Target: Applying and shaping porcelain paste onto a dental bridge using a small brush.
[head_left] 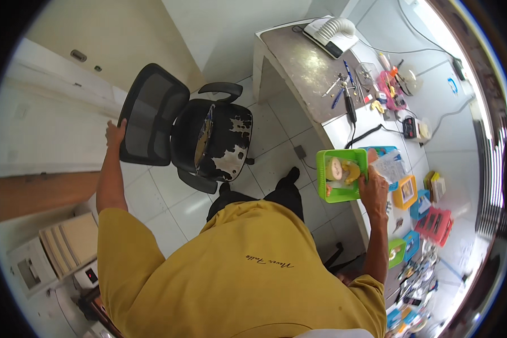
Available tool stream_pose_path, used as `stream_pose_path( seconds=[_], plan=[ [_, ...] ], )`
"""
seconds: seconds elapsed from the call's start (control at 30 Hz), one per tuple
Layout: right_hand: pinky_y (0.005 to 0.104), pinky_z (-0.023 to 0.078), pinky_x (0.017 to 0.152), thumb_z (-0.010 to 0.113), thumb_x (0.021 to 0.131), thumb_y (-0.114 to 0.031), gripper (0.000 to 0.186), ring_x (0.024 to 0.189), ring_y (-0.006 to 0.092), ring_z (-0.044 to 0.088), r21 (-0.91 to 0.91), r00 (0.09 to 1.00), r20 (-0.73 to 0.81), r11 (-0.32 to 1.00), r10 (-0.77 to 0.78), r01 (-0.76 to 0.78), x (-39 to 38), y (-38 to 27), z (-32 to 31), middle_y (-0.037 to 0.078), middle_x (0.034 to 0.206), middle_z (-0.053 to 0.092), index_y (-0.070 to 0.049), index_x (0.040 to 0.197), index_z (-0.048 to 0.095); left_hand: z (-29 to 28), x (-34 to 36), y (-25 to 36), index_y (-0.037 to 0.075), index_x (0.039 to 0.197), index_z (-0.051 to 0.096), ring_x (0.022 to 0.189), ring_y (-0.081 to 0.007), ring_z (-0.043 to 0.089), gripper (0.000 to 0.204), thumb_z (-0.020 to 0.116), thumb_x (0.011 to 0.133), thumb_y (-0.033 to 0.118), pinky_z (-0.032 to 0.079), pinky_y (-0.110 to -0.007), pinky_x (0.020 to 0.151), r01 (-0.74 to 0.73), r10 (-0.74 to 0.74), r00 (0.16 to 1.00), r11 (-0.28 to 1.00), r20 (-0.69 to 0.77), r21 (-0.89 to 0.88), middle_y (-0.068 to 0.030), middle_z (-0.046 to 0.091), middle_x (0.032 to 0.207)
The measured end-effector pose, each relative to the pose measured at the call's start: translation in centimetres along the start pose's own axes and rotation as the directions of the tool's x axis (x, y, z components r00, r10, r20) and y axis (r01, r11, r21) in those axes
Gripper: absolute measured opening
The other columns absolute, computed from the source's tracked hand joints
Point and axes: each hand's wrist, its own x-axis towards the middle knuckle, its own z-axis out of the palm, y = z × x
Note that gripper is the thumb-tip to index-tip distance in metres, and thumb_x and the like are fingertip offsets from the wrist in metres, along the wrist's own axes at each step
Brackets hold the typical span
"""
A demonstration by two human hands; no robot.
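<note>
My left hand [116, 130] grips the outer edge of the mesh backrest [146, 112] of a black office chair, whose seat [231, 127] is cracked and peeling. My right hand [373, 186] holds the right side of a green plastic basket [329, 191] at the bench's edge. In the basket are pale yellowish molded pieces [349, 174] and smaller items. Just beside it are a blue basket and a clear bag with paper [390, 166].
The bench [281, 50] carries a machine with a hose [327, 39], hand tools [343, 90], a control box [411, 128], orange [405, 191] and red trays [434, 225]. Behind my left arm are a wall and boxy equipment [31, 265]; tiled floor [169, 203] lies below.
</note>
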Motion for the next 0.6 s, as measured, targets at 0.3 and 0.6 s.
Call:
stream_pose_path(
  seconds=[0.3,0.6],
  plan=[
    [0.051,0.047,0.067,0.06,0.084,-0.011,0.013,0.074,0.0428,0.061,0.088,0.993,0.098,0.993,0.069,-0.078,-8.3,-11.9,2.6,0.024,0.077,0.062,0.0,0.085,0.054,1.3,-3.1,-1.3,0.003,0.133,0.045,0.113,-0.0392,0.056,0.056,0.061,0.09,0.035,0.045,-0.045,0.093,-0.452,0.47,0.882,0.851,0.006,-0.267,-0.0213,0.058,0.124],
    [0.0514,0.046,0.067,0.059,0.085,-0.012,0.013,0.072,0.0426,0.062,0.12,0.992,0.118,0.991,0.05,-0.064,-11.5,-15.8,4.4,0.024,0.074,0.063,0.0,0.086,0.056,1.9,-12.1,-0.7,0.001,0.133,0.046,0.113,-0.0389,0.055,0.056,0.063,0.089,0.031,0.044,-0.045,0.095,-0.399,0.4,0.913,0.838,-0.078,-0.371,-0.0214,0.057,0.122]
  ],
)
